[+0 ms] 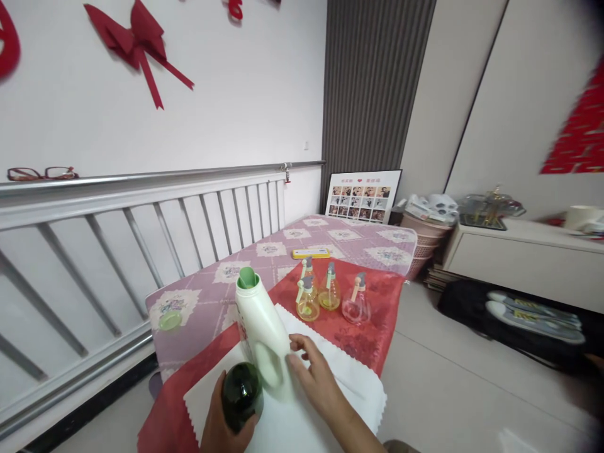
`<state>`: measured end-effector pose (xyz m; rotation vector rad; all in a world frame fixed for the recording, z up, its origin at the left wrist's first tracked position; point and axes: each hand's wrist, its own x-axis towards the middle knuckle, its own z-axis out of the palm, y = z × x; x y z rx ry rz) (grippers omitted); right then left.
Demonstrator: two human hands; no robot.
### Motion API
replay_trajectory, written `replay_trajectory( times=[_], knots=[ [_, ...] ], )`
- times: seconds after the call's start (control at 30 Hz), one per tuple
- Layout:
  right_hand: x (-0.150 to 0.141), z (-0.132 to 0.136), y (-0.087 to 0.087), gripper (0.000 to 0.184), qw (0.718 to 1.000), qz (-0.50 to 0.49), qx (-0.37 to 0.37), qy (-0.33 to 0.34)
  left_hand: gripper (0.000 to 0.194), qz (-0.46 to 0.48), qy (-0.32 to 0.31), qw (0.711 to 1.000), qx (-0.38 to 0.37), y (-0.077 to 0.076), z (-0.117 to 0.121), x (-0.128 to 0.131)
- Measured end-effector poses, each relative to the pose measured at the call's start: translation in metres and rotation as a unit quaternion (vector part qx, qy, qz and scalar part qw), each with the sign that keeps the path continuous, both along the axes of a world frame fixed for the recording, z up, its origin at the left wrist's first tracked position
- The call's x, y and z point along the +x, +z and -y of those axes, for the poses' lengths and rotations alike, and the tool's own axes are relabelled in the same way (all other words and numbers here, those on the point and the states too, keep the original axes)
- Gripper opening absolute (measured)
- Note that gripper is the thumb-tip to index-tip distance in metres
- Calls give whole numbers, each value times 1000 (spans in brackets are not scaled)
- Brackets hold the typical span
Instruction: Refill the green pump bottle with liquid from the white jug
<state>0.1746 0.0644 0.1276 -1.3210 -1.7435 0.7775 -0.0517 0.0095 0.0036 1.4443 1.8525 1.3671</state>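
Observation:
My left hand (221, 421) is wrapped round a dark green bottle (242, 394) held just above a white cloth (302, 409). My right hand (315, 371) rests its fingers against the lower side of a white jug-style bottle (261, 330) with a handle and an uncapped green neck, which stands tilted on the cloth. A green cap (170, 320) lies apart on the pink tablecloth to the left.
Three small spray bottles (328, 294) stand on a red cloth (363, 314) beyond the jug, with a yellow box (311, 253) behind them. A white railing (117, 239) runs along the left. A low white cabinet (523, 251) and bags sit at right.

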Motion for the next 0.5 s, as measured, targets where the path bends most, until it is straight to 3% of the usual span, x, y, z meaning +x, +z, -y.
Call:
replay_trajectory(
  times=[0.1, 0.27, 0.37, 0.5],
  knots=[
    [30, -15, -13, 32, 992, 98, -11, -77, 90, -6, 5, 1000, -13, 5, 1, 0],
    [51, -29, -37, 33, 980, 176, -51, -82, 91, 20, -25, 998, -46, 8, 3, -5],
    [49, -28, -44, 26, 978, 185, -64, -75, 92, 40, -39, 997, -49, 7, 2, -7],
    [49, -21, -37, 23, 986, 134, -67, -70, 91, 38, -28, 998, -47, 13, 2, -5]
  ],
)
